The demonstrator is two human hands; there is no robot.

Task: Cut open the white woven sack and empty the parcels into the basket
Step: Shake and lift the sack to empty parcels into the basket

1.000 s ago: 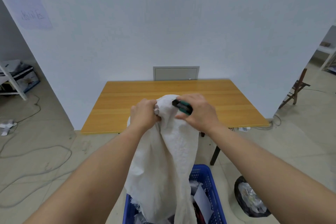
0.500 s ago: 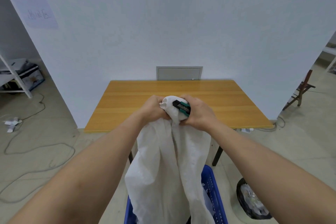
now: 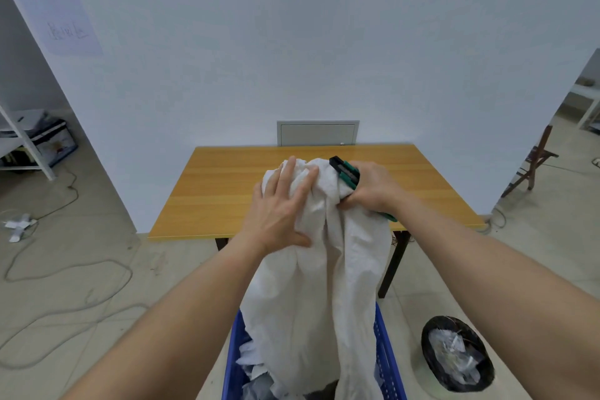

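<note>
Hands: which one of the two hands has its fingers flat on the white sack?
The left hand: its fingers lie spread and straight on the sack. The right hand is curled, gripping sack cloth and a green and black cutter.

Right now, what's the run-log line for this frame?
left hand flat on white woven sack | right hand grips sack and green utility knife | sack over blue basket

Plain white wall (image 3: 292, 42) ahead, small grey access panel (image 3: 317, 133) low on it. Wooden surface (image 3: 227, 191) against wall, dark legs below. Pale tiled floor (image 3: 81, 269), loose grey cable (image 3: 65, 273) snaking across left side. Paper poster (image 3: 55, 6) on angled wall at left; white shelving (image 3: 22, 143) beyond. Wooden chair (image 3: 535, 162) at right. Black-lined bin (image 3: 457, 354) on floor at lower right. Light even, soft.
</note>
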